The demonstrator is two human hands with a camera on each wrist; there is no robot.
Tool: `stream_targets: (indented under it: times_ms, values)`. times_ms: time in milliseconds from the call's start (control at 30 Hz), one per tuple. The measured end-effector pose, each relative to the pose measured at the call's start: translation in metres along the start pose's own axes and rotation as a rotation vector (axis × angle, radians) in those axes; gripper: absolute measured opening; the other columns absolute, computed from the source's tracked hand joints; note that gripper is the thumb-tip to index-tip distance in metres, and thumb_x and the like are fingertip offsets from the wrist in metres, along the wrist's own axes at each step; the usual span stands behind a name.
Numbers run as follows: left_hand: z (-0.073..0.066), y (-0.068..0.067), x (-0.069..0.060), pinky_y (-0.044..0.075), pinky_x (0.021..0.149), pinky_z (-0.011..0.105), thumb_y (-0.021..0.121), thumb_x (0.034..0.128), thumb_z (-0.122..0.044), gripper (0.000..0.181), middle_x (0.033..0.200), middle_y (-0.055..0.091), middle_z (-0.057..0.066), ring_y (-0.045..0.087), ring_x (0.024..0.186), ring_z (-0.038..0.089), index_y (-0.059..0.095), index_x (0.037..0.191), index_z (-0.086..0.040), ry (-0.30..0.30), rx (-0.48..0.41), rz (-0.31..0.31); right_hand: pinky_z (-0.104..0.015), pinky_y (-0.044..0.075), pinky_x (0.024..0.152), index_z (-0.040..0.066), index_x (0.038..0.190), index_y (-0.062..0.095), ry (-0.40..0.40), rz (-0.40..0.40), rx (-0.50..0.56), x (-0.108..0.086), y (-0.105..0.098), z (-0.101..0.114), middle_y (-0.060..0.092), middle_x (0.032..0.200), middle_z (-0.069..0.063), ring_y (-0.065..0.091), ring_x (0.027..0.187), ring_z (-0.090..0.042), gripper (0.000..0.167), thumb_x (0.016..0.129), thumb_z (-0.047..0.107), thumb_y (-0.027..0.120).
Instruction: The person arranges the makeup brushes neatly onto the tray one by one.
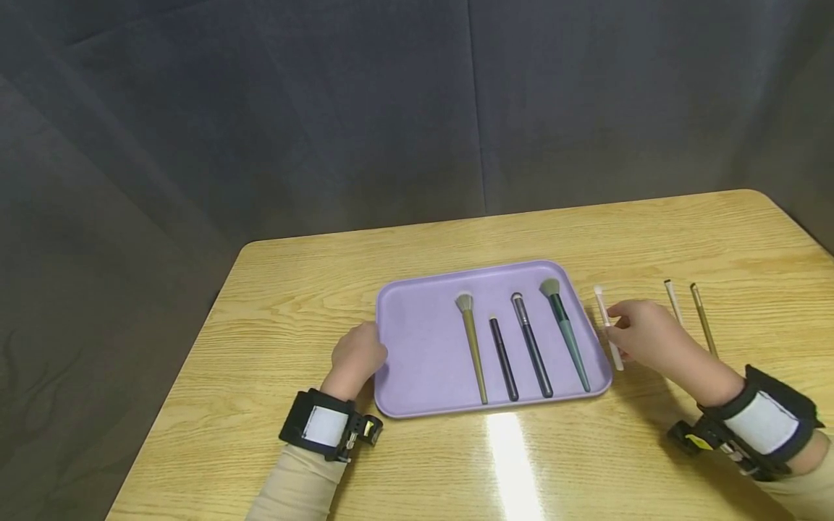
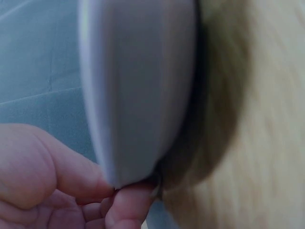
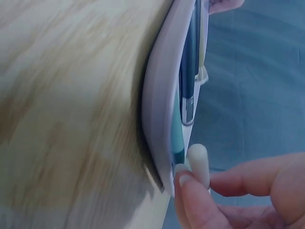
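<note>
At its left edge, the lavender tray (image 1: 417,340) is pinched between the thumb and fingers of my left hand (image 1: 358,354). The left wrist view shows that thumb (image 2: 81,179) against the rim. Just beyond the tray's right edge, my right hand (image 1: 646,334) pinches a slim pale pink makeup brush (image 1: 615,356), its bristles pointing away from me. The rounded end of this brush (image 3: 198,164) shows between the fingertips in the right wrist view. On the tray lie a gold-handled brush (image 1: 474,347), a short black brush (image 1: 503,358), a longer dark brush (image 1: 534,351) and a green brush (image 1: 570,344).
Right of my right hand, a thin white brush (image 1: 674,300) and a thin gold brush (image 1: 705,322) lie on the wooden table (image 1: 313,275); my hand and forearm partly cover the white one. A dark cloth (image 1: 365,116) hangs behind the table.
</note>
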State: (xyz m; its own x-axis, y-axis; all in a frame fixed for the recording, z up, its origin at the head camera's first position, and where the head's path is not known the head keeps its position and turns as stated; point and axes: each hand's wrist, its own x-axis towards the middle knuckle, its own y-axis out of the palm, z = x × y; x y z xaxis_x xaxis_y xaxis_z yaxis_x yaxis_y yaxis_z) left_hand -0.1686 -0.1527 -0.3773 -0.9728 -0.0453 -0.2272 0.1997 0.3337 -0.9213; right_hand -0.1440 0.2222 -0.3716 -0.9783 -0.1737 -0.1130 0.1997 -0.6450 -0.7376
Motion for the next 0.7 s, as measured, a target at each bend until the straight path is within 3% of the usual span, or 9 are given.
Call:
stream_targets:
  times_ms: [700]
  values:
    - [0.001,0.001,0.001,0.044,0.055,0.033,0.054,0.0860,0.000,0.027,0.086,0.062,0.016,0.056,0.067,0.024,0.063,0.110,0.008,0.005,0.011,-0.011,-0.034,0.054,0.053,-0.028,0.117,0.046,-0.044,0.009,0.017,0.004,0.009,0.022,0.062,0.077,-0.020,0.063,0.059,-0.021,0.038,0.090,-0.002,0.054]
